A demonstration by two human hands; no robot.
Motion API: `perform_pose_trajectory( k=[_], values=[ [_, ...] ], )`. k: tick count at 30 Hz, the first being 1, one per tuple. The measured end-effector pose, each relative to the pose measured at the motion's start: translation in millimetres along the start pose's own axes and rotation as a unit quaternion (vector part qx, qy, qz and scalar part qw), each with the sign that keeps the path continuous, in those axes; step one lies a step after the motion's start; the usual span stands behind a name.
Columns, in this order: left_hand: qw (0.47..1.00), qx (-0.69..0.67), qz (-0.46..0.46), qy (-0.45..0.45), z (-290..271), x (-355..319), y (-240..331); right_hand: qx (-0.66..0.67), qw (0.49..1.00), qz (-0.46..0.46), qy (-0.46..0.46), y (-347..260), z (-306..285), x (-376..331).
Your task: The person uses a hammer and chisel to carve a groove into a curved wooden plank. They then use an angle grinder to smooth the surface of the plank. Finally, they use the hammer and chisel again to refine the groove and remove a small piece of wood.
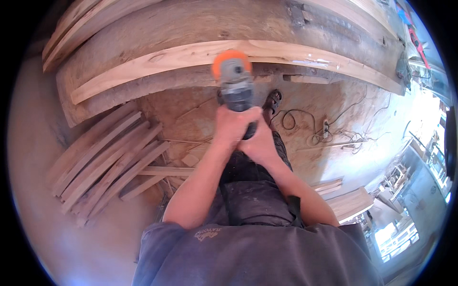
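Two bare hands held one angle grinder [236, 90], out in front of the person's body at mid-view. Left grip [231, 125] was closed around its dark body, behind the gray head; right grip [261, 143] was closed on the rear end, nearer the person. Finger undersides were hidden. Grinder was a bit blurred, its orange disc [222, 64] at the far end overlapping the near edge of a long pale plank [167, 55]. Could not tell whether disc and wood touched.

Plank lay lengthwise across a thick, worn wooden tabletop [191, 24], with more timber [78, 24] at the far left edge. To the left, below the tabletop, a pile of curved wooden slats [109, 164] lay side by side. Right of the person, a dark cord [291, 112] looped over the stained floor [291, 164] near a small socket block [326, 128]. One shoe [273, 101] showed just right of the grinder. Wide boards [350, 205] lay lower right; a red tool [416, 43] sat far upper right, too small to identify.
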State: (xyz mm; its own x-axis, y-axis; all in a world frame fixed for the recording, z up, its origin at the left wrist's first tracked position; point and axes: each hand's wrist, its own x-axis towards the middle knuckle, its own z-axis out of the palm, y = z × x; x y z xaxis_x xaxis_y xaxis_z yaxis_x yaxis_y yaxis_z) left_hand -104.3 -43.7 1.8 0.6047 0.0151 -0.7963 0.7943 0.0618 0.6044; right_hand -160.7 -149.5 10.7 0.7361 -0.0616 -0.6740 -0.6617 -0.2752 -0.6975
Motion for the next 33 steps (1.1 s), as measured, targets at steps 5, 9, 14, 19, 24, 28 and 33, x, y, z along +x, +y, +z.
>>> perform_pose_trajectory(
  k=[5, 9, 14, 19, 24, 28, 33],
  values=[
    [0.999, -0.034, 0.023, -0.006, -5, -1, -2, -0.006, 1.000, 0.021, -0.007, -13, 1, -2],
    [0.999, 0.000, -0.009, -0.050, 27, -3, 10, 0.050, 0.997, 0.052, 0.018, 17, -17, -1],
    [0.999, -0.021, -0.028, 0.007, -8, -1, 2, -0.021, 0.999, 0.022, -0.026, -8, 3, 4],
    [0.999, -0.030, 0.017, -0.014, 10, 0, -1, -0.008, 0.999, 0.051, -0.006, -10, -10, -1],
    [0.998, 0.044, -0.010, -0.034, 28, 1, 9, 0.047, 0.998, 0.031, 0.011, 14, -22, -1],
    [1.000, -0.028, -0.013, -0.002, -5, -3, 7, -0.014, 1.000, 0.002, -0.013, -1, 2, 7],
    [0.999, -0.027, -0.005, -0.022, 12, 3, 5, -0.012, 0.999, 0.026, -0.031, -15, -22, 6]
  ],
)
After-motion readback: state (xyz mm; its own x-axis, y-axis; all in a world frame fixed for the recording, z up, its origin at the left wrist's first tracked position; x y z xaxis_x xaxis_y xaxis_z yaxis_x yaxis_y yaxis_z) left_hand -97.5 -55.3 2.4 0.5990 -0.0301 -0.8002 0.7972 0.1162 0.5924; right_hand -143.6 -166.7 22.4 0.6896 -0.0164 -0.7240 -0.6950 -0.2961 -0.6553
